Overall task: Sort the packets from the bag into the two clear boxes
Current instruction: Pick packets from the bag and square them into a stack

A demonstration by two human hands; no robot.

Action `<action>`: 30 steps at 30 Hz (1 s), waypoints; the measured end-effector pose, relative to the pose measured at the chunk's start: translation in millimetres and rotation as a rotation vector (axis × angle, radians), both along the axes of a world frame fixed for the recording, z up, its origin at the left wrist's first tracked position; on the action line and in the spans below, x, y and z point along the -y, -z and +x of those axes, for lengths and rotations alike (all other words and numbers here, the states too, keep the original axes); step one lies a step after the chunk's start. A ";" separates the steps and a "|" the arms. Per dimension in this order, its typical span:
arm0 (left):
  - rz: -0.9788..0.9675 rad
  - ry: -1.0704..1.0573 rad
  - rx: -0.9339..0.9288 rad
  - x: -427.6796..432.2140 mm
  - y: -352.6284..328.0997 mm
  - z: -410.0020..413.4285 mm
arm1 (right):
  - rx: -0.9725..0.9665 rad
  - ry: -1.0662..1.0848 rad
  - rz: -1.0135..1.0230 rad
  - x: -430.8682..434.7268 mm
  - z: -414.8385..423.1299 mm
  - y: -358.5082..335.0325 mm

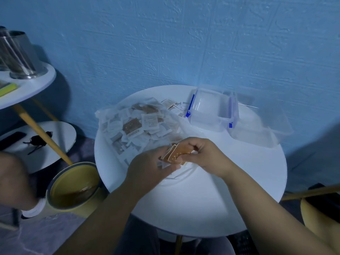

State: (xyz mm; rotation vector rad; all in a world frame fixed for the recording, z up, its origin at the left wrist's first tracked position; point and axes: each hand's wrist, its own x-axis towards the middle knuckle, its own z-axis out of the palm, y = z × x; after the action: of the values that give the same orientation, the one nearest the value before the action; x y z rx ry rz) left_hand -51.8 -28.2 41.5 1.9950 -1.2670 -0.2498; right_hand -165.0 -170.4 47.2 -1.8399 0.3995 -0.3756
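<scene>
My left hand (pixel 147 167) and right hand (pixel 204 155) met just near-side of the bag (pixel 136 124), both pinching a small stack of brown packets (pixel 181 153), with the clear boxes (pixel 206 124) right of the bag.

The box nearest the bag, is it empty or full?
Empty: the box shows only its bare clear bottom, with nothing lying inside.

Blue textured wall (pixel 165 34) (dimly lit) behind round white table (pixel 202 203).
</scene>
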 end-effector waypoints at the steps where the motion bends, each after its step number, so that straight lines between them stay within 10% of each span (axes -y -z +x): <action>1: -0.010 -0.006 -0.025 0.0 0.3 -0.1 | 0.020 0.007 0.011 -3.5 2.5 -0.3; 20: -0.093 -0.303 -0.123 10.4 6.6 13.3 | -0.333 0.150 -0.682 2.7 18.4 41.2; 30: -0.062 -0.259 -0.093 3.3 -0.3 10.3 | -0.002 0.393 -0.625 -1.9 -14.0 36.0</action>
State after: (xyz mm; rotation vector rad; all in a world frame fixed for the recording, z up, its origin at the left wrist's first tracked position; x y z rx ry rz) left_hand -41.5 -31.5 41.8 2.0441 -0.9364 -0.1728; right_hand -179.0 -168.6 11.2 -2.3645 0.7061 -0.8401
